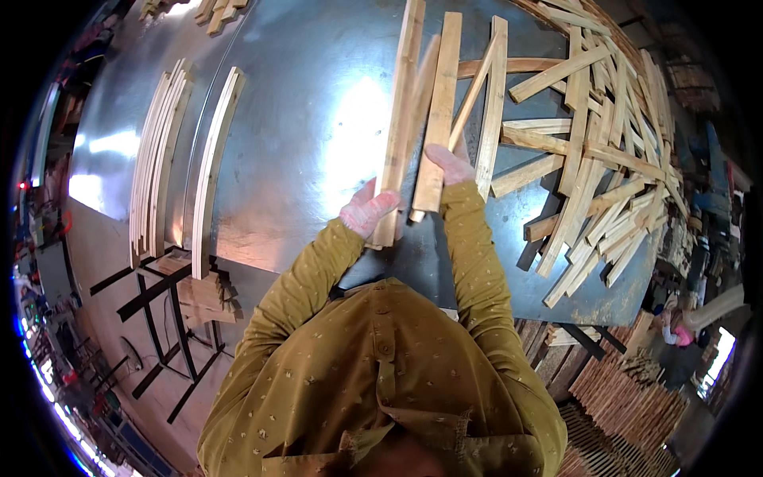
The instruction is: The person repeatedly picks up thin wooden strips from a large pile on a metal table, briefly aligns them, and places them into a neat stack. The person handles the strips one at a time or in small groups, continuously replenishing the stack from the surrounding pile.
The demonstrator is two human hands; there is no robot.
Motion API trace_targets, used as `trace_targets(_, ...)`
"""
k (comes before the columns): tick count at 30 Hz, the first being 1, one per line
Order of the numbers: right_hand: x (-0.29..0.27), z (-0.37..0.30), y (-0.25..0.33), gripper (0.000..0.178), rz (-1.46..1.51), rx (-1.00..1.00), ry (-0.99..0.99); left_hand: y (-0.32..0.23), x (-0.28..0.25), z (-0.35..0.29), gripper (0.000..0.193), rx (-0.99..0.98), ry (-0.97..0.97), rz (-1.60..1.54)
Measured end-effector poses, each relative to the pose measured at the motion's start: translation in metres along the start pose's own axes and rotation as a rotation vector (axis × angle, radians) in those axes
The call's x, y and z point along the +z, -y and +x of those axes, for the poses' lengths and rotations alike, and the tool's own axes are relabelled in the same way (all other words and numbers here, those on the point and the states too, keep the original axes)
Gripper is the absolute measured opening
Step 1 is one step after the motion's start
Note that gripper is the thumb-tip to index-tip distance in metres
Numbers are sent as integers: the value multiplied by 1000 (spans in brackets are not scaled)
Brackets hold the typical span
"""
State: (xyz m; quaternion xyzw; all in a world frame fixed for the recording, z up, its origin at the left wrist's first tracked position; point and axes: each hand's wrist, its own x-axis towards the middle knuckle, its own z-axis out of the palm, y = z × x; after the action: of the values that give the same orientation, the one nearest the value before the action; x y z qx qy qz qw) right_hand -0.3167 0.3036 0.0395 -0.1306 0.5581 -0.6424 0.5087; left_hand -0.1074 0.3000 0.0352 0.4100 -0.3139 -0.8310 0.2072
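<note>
Worktop [278,159] of sheet metal, smooth and glossy, glare at centre and left, duller and brownish toward its near right corner. Centre slats [439,103], left stack [163,159] and right heap [624,160] all bare wood, matt, grain visible at centre. Shirt [334,358] of matt olive cloth, small print; near-left stand [155,296] dark, metal by its look.

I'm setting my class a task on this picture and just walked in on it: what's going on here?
A person is handling wood at a metal table. The left hand grips one strip, and the right hand grips another strip; a blurred one shows between them. On the right lies a jumbled pile. On the left, a bundle lies side by side, with a single strip apart from it.
</note>
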Motion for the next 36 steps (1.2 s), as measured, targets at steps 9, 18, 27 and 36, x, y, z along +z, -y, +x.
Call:
trace_targets(9,87,-38,-96,94,-322,-27,-99,3,-79,23,96,237,132,76)
trace_targets(18,88,-33,-47,83,-905,164,-24,-44,-92,-35,90,-3,-288,1103)
trace_targets(27,67,-9,-56,89,-1506,25,227,-33,-72,-49,110,-86,-436,1655)
trace_targets(36,-67,20,0,78,-1247,-105,-495,-22,-50,-37,102,-155,-595,1642)
